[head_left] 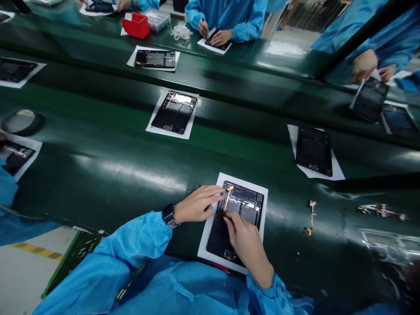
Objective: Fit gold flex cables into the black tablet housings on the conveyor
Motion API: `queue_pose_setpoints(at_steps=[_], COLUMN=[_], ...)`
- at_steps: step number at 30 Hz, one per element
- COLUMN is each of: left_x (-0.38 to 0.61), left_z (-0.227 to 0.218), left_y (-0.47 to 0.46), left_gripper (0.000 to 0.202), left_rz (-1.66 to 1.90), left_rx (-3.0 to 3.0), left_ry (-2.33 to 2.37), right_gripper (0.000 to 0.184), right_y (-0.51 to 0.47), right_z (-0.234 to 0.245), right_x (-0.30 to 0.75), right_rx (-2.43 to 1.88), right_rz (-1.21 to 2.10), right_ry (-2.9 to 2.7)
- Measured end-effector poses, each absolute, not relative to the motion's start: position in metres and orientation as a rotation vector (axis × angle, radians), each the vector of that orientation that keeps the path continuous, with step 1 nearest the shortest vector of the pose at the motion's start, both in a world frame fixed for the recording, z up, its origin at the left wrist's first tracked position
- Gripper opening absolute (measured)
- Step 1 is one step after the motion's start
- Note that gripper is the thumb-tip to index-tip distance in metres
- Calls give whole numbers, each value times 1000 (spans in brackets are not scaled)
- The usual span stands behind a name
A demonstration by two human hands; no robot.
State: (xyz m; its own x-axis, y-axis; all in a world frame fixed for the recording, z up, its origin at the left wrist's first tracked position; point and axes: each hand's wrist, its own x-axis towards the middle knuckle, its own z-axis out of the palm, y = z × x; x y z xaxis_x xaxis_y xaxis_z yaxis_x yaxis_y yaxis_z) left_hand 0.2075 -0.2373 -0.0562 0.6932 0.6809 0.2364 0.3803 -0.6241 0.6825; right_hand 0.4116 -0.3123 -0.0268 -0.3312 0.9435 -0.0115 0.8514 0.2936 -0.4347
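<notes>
An opened tablet [216,238] lies on a white sheet [210,251] in front of me, its inside facing up. Along its upper left part runs an orange flex cable [227,201]. My right hand [244,238] pinches the lower end of this cable with thumb and forefinger. My left hand [198,203], with a watch at the wrist, reaches in from the left. Its fingers are stretched out, and the fingertips rest at the tablet's upper left edge beside the cable's top end.
To the right lie a loose flex cable [311,218], a pile of flex cables [382,211] and a clear plastic tray [390,240]. More opened tablets [173,113] sit on sheets along the green bench. A tape roll [20,121] is at left. Co-workers' hands [221,38] work opposite.
</notes>
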Motion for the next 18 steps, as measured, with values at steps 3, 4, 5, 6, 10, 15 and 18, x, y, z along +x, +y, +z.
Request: queue_pose_setpoints(at_steps=[3, 4, 5, 6, 10, 15, 18], left_x=[203, 202, 201, 201, 202, 204, 205], left_z=[-56, -56, -56, -56, -56, -59, -62], left_y=[-232, -231, -230, -229, -232, -238, -240], left_gripper=[45, 43, 41, 41, 50, 94, 106], left_rz=[673, 674, 669, 663, 578, 408, 375], left_rx=[2274, 2270, 2271, 2275, 2328, 2376, 2389], left_ry=[885, 905, 916, 918, 843, 806, 797], right_gripper=[19, 19, 19, 19, 18, 16, 15], right_y=[-313, -313, -313, -313, -311, -313, -319], right_z=[-29, -30, -31, -32, -34, -37, -39], right_x=[405, 403, 401, 400, 399, 404, 405], right_rx=[-1670, -1674, -1671, -1663, -1661, -1676, -1659], right_rz=[478, 467, 461, 462, 504, 645, 670], right_ry=[-2313, -2311, -2312, -2316, -2291, -2105, -2028])
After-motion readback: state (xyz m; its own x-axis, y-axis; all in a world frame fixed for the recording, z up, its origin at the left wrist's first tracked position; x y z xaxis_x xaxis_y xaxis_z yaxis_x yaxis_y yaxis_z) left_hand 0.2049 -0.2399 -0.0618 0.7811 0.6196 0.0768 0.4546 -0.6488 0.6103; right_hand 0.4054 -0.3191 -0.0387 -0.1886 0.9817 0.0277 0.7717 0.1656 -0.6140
